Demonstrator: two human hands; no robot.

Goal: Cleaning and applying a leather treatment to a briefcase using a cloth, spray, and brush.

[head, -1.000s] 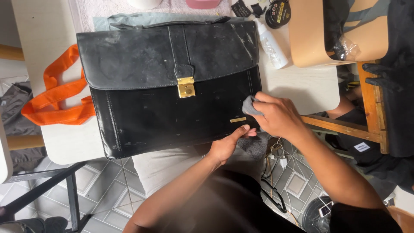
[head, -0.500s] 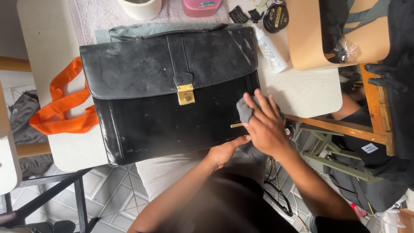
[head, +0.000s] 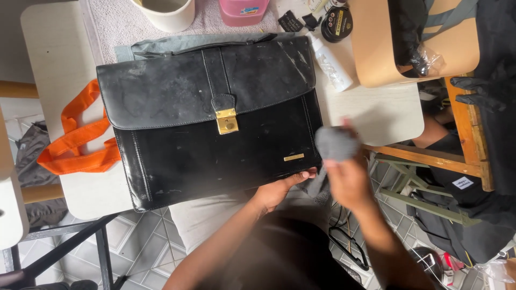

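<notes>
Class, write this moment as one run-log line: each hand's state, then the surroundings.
left hand: steadies black briefcase at lower edge | right hand: grips grey cloth, blurred, beside briefcase | near: orange strap, white bottle

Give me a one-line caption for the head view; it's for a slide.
Left hand steadies a dusty black leather briefcase while the right hand holds a grey cloth at its edge.

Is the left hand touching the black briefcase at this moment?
Touching. The head view shows the left hand with its fingertips pressed on the lower edge of the black briefcase, under the small gold plate.
</notes>
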